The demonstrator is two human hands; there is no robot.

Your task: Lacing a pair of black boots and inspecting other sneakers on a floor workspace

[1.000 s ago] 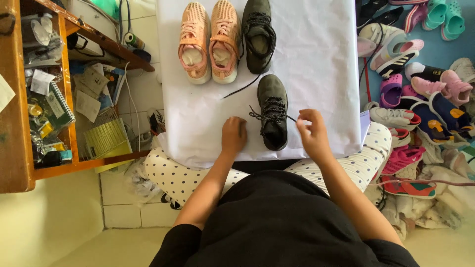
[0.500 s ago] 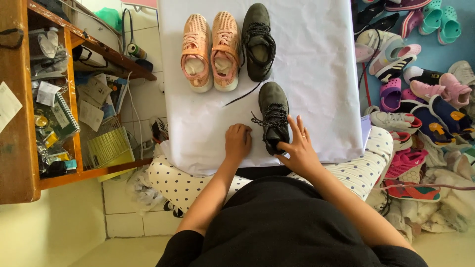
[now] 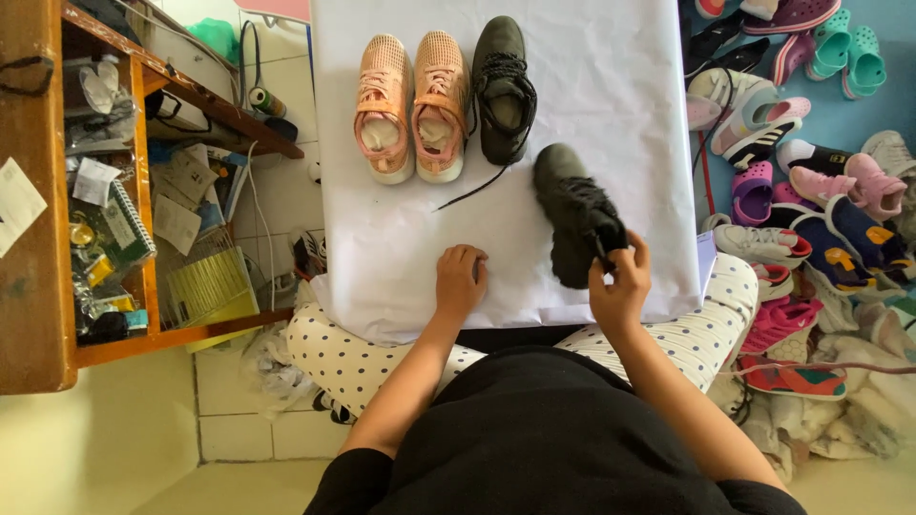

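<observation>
**Dark Sneaker Lifted and Swung Right of Its Mate**

Shifted since a second ago: dark sneaker, earlier lying flat and laced-side up near the front edge of the white sheet, now tipped up at the heel and angled toward the sheet's right side. Held by right hand, fingers curled closed around the heel collar and back of the tongue. Left hand, earlier beside the shoe, now resting knuckles-down on the sheet to the sneaker's left, loosely curled and holding nothing.

Standing just beyond the held sneaker: its matching dark shoe, one lace trailing loose across the sheet. Left of that mate, side by side, a pair of pink knit sneakers. Heaped well to the right of the held sneaker, off the sheet, a pile of mixed shoes. Far to its left, a cluttered wooden shelf.

Judged light enough for one hand. Knit upper likely soft and prone to folding under a pinch; sole stiffer. Firmest hold probably at the heel counter or along the sole's edge; loose laces a likely snag.
</observation>
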